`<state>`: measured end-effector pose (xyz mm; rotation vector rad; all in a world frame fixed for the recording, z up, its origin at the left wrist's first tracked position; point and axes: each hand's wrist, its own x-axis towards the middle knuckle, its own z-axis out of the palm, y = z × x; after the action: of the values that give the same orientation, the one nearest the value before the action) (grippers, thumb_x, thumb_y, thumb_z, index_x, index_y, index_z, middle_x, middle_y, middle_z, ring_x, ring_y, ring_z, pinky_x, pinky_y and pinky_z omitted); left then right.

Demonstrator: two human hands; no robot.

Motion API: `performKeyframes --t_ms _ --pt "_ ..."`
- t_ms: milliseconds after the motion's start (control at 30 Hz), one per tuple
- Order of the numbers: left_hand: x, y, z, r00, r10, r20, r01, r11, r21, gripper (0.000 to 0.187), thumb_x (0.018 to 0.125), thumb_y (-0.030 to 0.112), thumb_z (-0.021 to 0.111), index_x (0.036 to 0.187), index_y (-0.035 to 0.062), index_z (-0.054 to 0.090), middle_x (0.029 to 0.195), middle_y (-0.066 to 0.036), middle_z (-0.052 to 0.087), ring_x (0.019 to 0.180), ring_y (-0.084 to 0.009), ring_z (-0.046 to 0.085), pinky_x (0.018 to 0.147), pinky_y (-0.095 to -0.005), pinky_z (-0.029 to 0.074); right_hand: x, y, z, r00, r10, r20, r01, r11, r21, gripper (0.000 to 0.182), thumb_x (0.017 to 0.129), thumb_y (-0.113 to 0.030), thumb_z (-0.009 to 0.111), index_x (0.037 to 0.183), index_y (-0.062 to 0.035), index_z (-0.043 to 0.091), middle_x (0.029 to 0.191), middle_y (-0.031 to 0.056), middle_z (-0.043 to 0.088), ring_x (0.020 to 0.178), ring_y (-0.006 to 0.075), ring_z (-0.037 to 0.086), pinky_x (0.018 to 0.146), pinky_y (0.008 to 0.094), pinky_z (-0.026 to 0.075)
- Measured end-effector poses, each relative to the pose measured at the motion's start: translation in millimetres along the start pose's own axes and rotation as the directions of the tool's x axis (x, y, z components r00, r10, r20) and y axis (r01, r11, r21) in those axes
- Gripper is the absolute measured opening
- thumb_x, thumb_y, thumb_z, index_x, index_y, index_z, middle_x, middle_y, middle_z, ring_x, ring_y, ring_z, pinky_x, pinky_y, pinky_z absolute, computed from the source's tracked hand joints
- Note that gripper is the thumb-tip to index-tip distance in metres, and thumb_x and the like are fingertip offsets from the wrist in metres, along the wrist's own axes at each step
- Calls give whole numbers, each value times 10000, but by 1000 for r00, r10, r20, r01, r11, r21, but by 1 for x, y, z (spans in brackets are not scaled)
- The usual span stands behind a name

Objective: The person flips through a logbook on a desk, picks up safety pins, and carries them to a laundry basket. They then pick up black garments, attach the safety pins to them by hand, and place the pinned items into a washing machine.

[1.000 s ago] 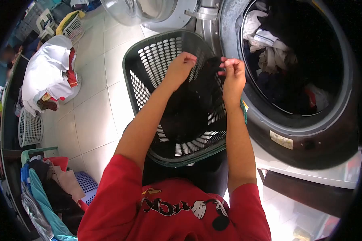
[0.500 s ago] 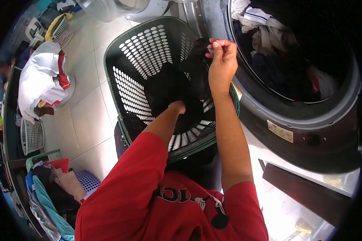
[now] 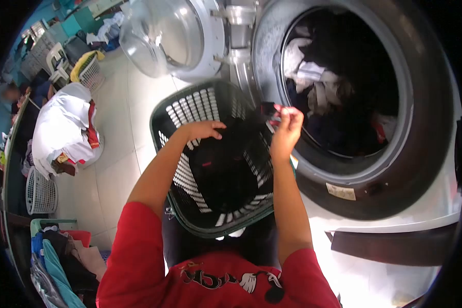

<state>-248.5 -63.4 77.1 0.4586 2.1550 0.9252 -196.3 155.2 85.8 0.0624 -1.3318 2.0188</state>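
A front-loading washing machine (image 3: pixel 367 197), its round door (image 3: pixel 164 38) open beyond the dark green laundry basket (image 3: pixel 156 120), crowds the right, white laundry (image 3: pixel 61 126) heaped at left, while over the basket a black garment (image 3: pixel 247 128) hangs pinched in the right hand (image 3: pixel 286 132), the left hand (image 3: pixel 204 130) half-spread, its hold unclear.

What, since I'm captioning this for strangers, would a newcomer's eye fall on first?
Probably the big machine on the right, its round mouth open on a jumble of clothes. Next might come the dark green basket in the centre, where the right hand pinches dark cloth on the side nearest the machine. The white heap also stands out at the left.
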Motion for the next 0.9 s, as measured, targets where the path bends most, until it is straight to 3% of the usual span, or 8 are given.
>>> performKeyframes --t_ms 233,333,433,467,567,633,667,900 --pt "-52 7 -3 918 94 -384 -238 907 -347 529 760 188 574 1248 69 408 1294 -71 372 1183 -188 330 963 -290 267 49 -62 -9 996 -62 57 64 997 -30 44 885 -94 440 869 -55 450 867 83 567 690 78 492 527 211 460" --pt "-54 6 4 857 42 -514 -356 769 -531 557 749 136 590 1260 54 383 1266 -69 392 1152 -176 358 958 -285 278 69 -37 -49 978 189 -85 -200 969 -143 41 870 -162 477 860 -125 465 844 26 601 662 80 493 503 221 413" --pt "-72 38 18 823 -27 -567 -449 582 -678 486 759 72 579 1219 45 424 1121 -38 508 1018 -153 479 877 -270 376 64 6 -90 829 445 -338 -506 855 -113 68 839 -160 510 871 -151 451 828 12 600 678 106 528 493 253 379" --pt "-73 42 21 793 -54 -607 -476 568 -672 479 764 68 572 1218 44 422 1105 -33 520 995 -146 493 861 -269 388 58 22 -99 823 422 -380 -501 854 -137 90 825 -133 516 883 -150 449 817 13 593 679 116 534 489 259 381" --pt "-82 58 28 829 2 -560 -483 508 -713 522 771 73 567 1253 24 372 1184 -50 460 1051 -144 456 890 -251 366 54 28 -98 823 390 -412 -477 869 -130 192 779 -53 542 919 -129 436 783 32 574 688 140 545 475 286 395" --pt "-76 53 32 814 -63 -577 -475 499 -725 529 773 64 566 1260 29 364 1180 -48 465 1041 -142 462 881 -251 372 55 26 -94 722 402 -563 -613 748 -253 202 748 -13 551 913 -96 467 801 67 573 685 162 548 479 297 418" --pt "-75 52 33 824 -18 -567 -486 492 -722 534 771 63 569 1262 30 361 1181 -47 464 1043 -141 460 881 -252 372 59 37 -98 780 312 -542 -582 681 -446 192 721 8 552 889 -76 511 831 87 570 688 182 553 494 307 438" --pt "-75 53 48 832 -11 -554 -484 473 -736 485 765 60 582 1217 32 409 1127 -35 492 1023 -137 466 869 -253 378 59 61 -119 826 345 -445 -544 692 -475 170 729 -44 563 886 -95 519 838 74 544 726 208 516 520 329 432"
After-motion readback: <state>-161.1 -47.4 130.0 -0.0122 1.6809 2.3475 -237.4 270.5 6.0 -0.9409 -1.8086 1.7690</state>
